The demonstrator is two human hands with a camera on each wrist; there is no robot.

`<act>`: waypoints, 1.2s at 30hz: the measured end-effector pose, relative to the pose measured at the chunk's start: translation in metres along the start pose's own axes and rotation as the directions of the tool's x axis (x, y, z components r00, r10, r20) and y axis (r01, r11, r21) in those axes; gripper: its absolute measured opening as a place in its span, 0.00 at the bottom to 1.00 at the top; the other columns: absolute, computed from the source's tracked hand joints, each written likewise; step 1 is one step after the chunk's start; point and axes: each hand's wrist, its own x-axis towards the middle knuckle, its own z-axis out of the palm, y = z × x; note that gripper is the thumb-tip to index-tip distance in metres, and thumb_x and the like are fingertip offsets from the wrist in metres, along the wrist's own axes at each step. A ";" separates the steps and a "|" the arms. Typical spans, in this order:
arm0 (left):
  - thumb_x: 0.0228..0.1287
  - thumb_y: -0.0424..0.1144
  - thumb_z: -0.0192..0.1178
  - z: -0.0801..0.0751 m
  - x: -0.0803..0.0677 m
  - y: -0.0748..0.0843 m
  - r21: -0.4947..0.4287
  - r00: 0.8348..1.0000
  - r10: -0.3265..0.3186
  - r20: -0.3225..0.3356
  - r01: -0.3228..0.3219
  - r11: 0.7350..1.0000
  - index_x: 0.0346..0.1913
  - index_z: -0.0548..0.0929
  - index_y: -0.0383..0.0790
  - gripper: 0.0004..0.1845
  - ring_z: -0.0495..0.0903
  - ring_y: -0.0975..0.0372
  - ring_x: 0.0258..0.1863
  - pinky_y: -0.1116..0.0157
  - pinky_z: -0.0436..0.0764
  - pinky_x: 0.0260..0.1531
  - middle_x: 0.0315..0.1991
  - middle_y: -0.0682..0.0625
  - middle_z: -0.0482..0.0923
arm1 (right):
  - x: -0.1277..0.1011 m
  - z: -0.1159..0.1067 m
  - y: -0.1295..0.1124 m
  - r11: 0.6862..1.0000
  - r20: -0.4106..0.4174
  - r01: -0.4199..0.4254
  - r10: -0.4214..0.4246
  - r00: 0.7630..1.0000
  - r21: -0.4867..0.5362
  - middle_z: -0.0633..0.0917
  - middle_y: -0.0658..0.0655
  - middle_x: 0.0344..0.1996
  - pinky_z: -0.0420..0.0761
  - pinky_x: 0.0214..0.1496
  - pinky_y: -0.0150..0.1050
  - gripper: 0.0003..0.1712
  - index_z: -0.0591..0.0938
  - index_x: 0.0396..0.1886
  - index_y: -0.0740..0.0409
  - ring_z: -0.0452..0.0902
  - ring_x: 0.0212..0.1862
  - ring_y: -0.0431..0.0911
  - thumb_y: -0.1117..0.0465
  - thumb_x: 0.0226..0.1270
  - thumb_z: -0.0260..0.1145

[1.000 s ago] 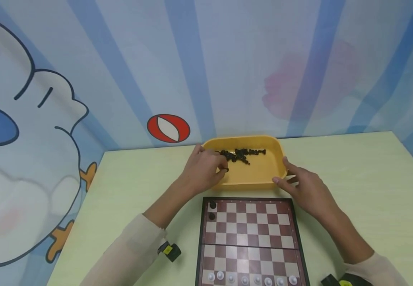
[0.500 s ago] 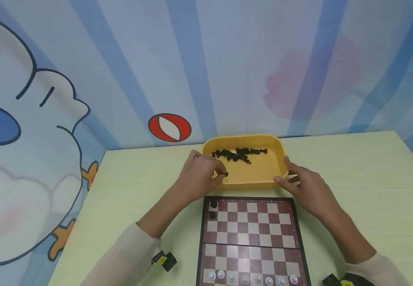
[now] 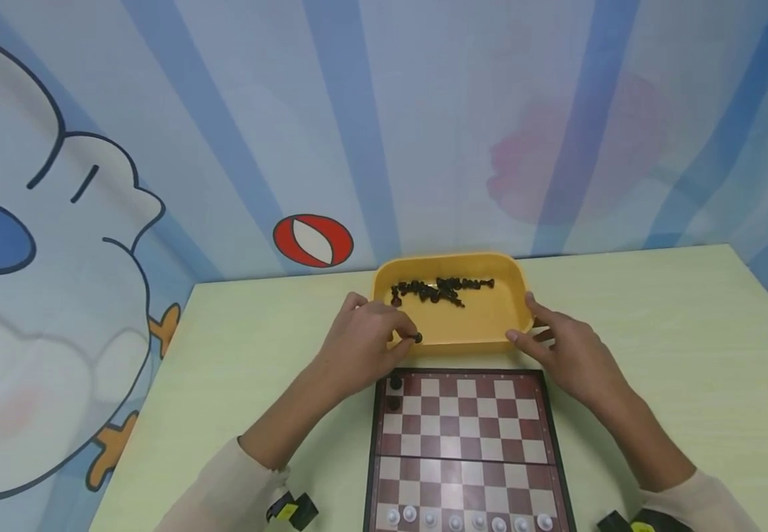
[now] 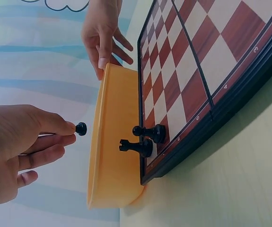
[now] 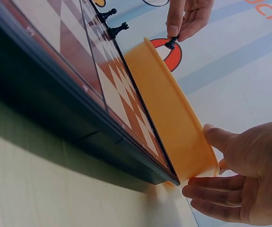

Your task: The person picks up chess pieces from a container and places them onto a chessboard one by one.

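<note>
Nearest: white pawns (image 3: 455, 522) along near side of chessboard (image 3: 466, 427); black rook (image 4: 138, 147) and black pawn (image 4: 151, 134) upright at its far-left corner. Right hand (image 3: 576, 360): fingers spread, thumb and fingertips touching near-right corner of yellow tray (image 3: 477, 329), just beyond board. Left hand (image 3: 364, 343): thumb and forefinger pinch a black piece (image 4: 82, 128) above tray's near-left rim. Loose black pieces (image 3: 446, 287) toward tray's far side; yellow floor shows nearer. Table (image 3: 676, 318) extends both sides; far edge meets wall (image 3: 423, 148).

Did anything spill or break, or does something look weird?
Nothing looks broken or odd. The loose black chess pieces lie jumbled, but inside the yellow tray, not spilled. On the chessboard, the black rook and black pawn stand upright.
</note>
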 end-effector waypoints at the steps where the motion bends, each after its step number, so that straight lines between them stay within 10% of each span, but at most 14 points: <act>1: 0.65 0.39 0.76 0.000 -0.001 0.001 -0.002 1.000 -0.006 0.000 0.006 1.000 0.42 0.95 0.48 0.04 0.87 0.63 0.40 0.56 0.71 0.50 0.35 0.58 0.92 | 0.000 0.000 0.000 1.000 -0.001 -0.001 0.001 1.000 0.001 0.83 0.71 0.64 0.86 0.50 0.59 0.48 0.58 0.85 0.57 0.86 0.58 0.65 0.39 0.78 0.65; 36: 0.66 0.38 0.74 0.018 -0.024 0.012 -0.032 0.978 0.041 0.204 -0.035 0.999 0.39 0.95 0.51 0.03 0.78 0.68 0.34 0.65 0.75 0.43 0.33 0.61 0.89 | 0.000 -0.001 0.001 1.000 0.003 0.008 -0.008 1.000 0.003 0.83 0.72 0.64 0.87 0.49 0.59 0.48 0.58 0.85 0.58 0.86 0.58 0.65 0.40 0.79 0.65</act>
